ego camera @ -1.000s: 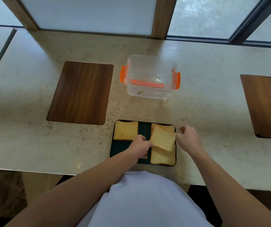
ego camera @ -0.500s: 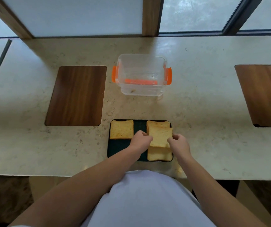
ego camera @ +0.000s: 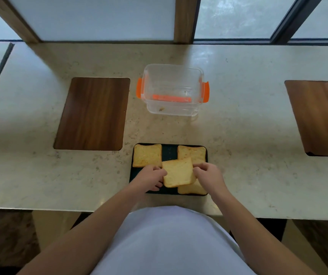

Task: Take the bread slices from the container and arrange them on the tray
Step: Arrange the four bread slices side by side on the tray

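A dark tray (ego camera: 170, 150) lies at the counter's near edge. One bread slice (ego camera: 147, 155) rests at its far left, another slice (ego camera: 193, 153) at its far right, and a third slice (ego camera: 192, 189) at its near right. A fourth slice (ego camera: 178, 172) sits over the tray's middle, overlapping the two right slices. My left hand (ego camera: 150, 178) pinches its left edge and my right hand (ego camera: 207, 174) pinches its right edge. Beyond the tray stands the clear container (ego camera: 172, 90) with orange clips, holding only crumbs.
A wooden inlay panel (ego camera: 92, 114) sits in the marble counter to the left, and another wooden panel (ego camera: 321, 116) to the right. Window frames run along the counter's far edge. The counter's near edge lies just below the tray.
The held slice has shifted left, from over the right slices toward the tray's middle. My right hand has closed onto its right edge.
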Available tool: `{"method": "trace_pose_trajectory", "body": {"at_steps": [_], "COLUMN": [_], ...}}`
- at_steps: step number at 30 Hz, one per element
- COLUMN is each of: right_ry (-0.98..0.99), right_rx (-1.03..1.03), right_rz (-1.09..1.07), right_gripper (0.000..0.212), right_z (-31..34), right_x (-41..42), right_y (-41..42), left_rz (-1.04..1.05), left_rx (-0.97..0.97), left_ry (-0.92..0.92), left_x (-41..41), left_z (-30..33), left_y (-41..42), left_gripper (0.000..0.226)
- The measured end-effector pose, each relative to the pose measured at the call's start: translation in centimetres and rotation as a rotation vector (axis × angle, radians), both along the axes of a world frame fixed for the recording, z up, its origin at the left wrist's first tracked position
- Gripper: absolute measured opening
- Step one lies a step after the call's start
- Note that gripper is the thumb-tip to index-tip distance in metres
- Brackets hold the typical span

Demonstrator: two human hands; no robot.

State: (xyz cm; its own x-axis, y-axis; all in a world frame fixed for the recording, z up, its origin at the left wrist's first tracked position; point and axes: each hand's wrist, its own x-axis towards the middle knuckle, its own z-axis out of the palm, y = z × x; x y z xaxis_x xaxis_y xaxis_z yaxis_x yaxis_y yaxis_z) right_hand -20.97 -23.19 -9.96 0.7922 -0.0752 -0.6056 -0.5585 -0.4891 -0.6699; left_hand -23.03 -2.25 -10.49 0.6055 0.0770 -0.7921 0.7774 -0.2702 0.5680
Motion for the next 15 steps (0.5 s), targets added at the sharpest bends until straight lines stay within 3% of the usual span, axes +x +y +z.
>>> {"method": "trace_pose_trajectory", "body": {"at_steps": [5,10,15], "right_ry": [0.162,0.238,0.263], "right_rx": [0.059,0.072,0.06], "right_rz": [0.184,0.339,0.334], "right_gripper": [0.02,0.032,0.033], "right_z": [-0.6,-1.6,-2.1], "right_x": [-0.9,-1.6,-1.5], "right_y": [3.1,5.3,6.6], "left_rz": [-0.005,-0.06,-0.144], "left_rx": [0.064,0.139,0.292], "left_ry": [-0.018,-0.037,-0.125], "left_x": [-3.3,-4.9,-5.0], "left_z": [-1.0,-1.5,-1.8], "left_y": [4.5,6.4,6.5], "left_gripper": [0.014,0.012,0.012]}}
